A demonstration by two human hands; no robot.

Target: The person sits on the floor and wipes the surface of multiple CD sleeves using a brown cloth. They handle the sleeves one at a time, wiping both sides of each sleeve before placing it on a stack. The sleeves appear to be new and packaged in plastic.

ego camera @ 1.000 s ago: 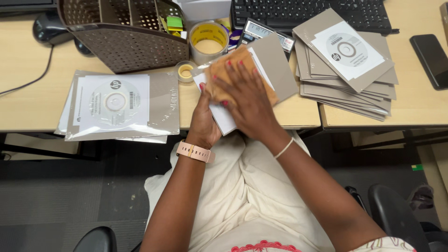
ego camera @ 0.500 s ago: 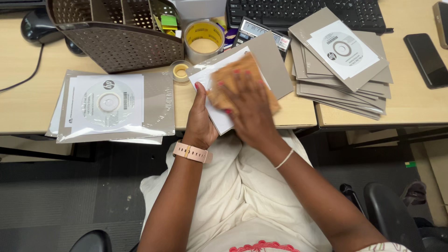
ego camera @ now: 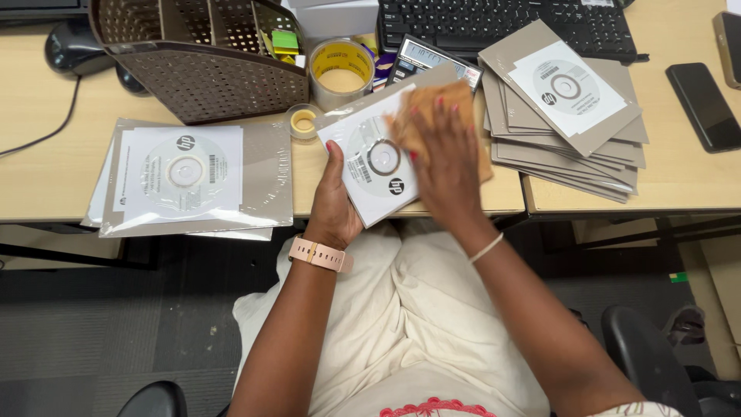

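My left hand (ego camera: 333, 202) grips the near left edge of a grey card sleeve with a white disc envelope (ego camera: 373, 163) on it, holding it tilted over the desk's front edge. My right hand (ego camera: 446, 160) presses a tan cloth (ego camera: 429, 107) flat against the right part of that sleeve. The disc's round window now shows between my two hands. A pink watch strap sits on my left wrist, a thin white band on my right.
A wrapped pile of disc sleeves (ego camera: 189, 176) lies at the left, and a fanned stack of grey sleeves (ego camera: 567, 108) at the right. Behind are a brown mesh organiser (ego camera: 204, 69), tape rolls (ego camera: 340, 71), a calculator (ego camera: 428, 58), a keyboard (ego camera: 502, 23), a mouse (ego camera: 69, 46) and a phone (ego camera: 704, 94).
My right hand has slid the tan cloth from the sleeve's middle to its upper right, uncovering the disc window. My left hand keeps its hold.
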